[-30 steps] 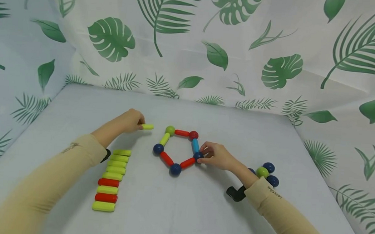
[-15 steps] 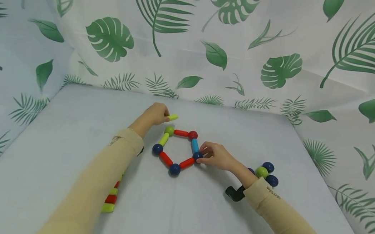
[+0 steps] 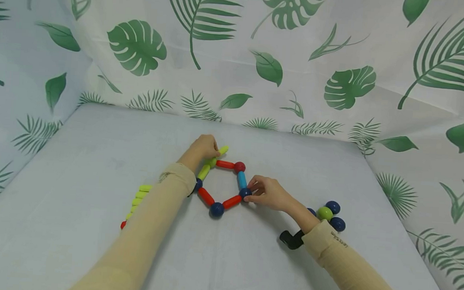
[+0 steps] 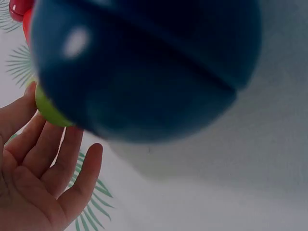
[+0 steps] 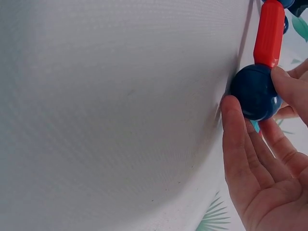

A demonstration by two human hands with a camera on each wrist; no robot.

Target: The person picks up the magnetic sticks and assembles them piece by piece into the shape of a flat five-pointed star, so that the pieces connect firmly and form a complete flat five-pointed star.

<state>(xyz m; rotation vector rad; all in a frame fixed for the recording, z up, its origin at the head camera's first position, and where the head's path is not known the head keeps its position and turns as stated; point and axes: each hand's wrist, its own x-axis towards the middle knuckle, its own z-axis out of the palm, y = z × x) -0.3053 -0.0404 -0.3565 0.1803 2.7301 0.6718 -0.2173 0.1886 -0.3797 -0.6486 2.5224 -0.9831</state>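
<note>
On the white table lies a five-sided ring of coloured rods and balls. My left hand point(image 3: 205, 146) pinches a loose yellow-green rod point(image 3: 224, 150) at the ring's far left corner, right by the green ball point(image 3: 213, 162). In the left wrist view a dark blue ball point(image 4: 144, 72) looms large and hides that rod. At the ring's right corner, my right hand point(image 3: 269, 194) holds a dark blue ball point(image 5: 255, 91) between thumb and fingers. A red rod point(image 5: 269, 33) and a light blue rod point(image 3: 242, 180) join this ball. A red ball point(image 3: 239, 166) forms the far right corner.
Left of the ring is a row of yellow-green rods point(image 3: 138, 200) and a red rod point(image 3: 123, 225), partly covered by the left sleeve. Several dark blue balls point(image 3: 337, 223) surround a green ball point(image 3: 325, 213) beside the right forearm. A leaf-print cloth point(image 3: 236, 74) rises behind.
My left hand has carried the yellow-green rod rightward from the left side to the green ball, its sleeve now crossing the rod row. My right hand has stayed on the blue ball.
</note>
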